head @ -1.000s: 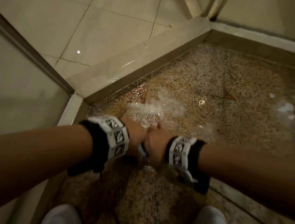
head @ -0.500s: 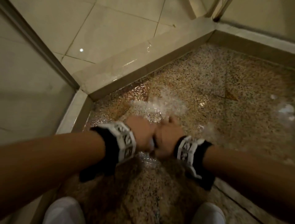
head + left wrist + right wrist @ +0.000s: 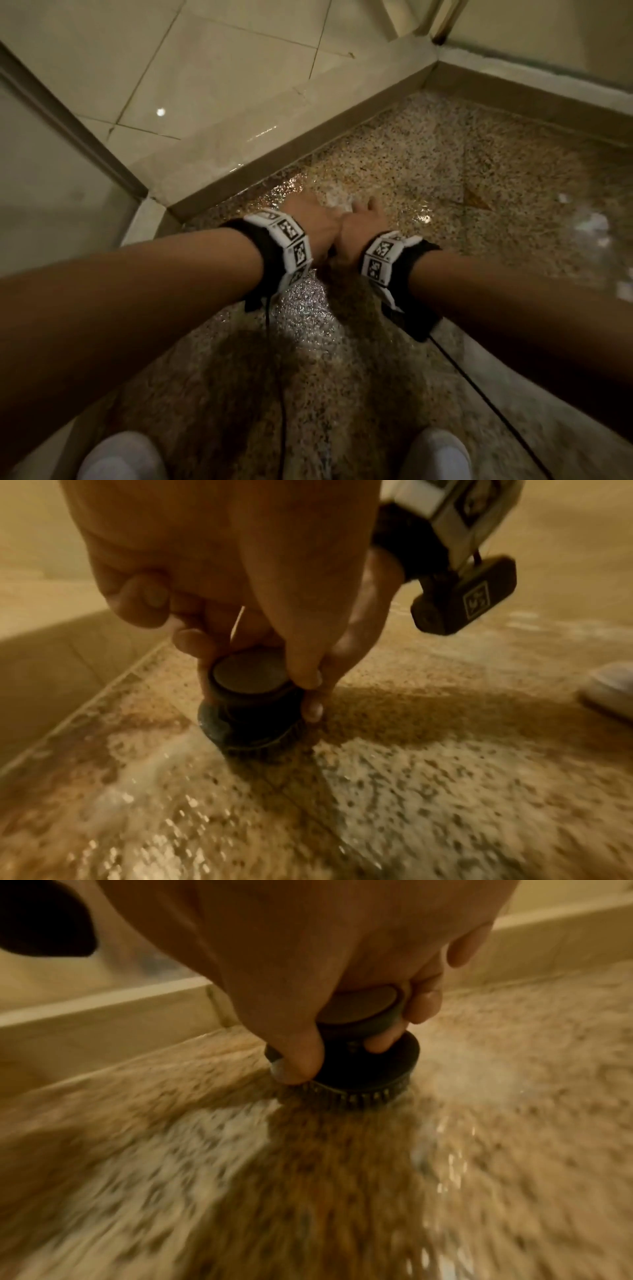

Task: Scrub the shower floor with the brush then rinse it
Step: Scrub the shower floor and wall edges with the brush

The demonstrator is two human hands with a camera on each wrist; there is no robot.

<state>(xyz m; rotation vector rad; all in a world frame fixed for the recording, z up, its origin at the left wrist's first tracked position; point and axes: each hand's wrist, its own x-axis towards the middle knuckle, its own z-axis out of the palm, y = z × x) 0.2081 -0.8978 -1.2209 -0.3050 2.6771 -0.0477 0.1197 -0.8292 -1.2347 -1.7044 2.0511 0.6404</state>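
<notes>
Wet speckled shower floor (image 3: 479, 178) under me, foam patchy. Round black brush (image 3: 251, 704) bristles-down near curb (image 3: 308, 137); left hand (image 3: 315, 222) and right hand (image 3: 363, 226) both curled, pinching its knob. Guess mid-scrub: far side untouched-looking, rinse not started yet.

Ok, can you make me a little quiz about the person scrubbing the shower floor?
1. True or false: the brush is lifted clear off the shower floor.
2. Which hands are on the brush? A) the left hand only B) the right hand only C) both
3. Fill in: the floor around the brush looks shiny and ____.

Key: 1 false, the bristles press on the floor. 2 C. 3 wet.
</notes>
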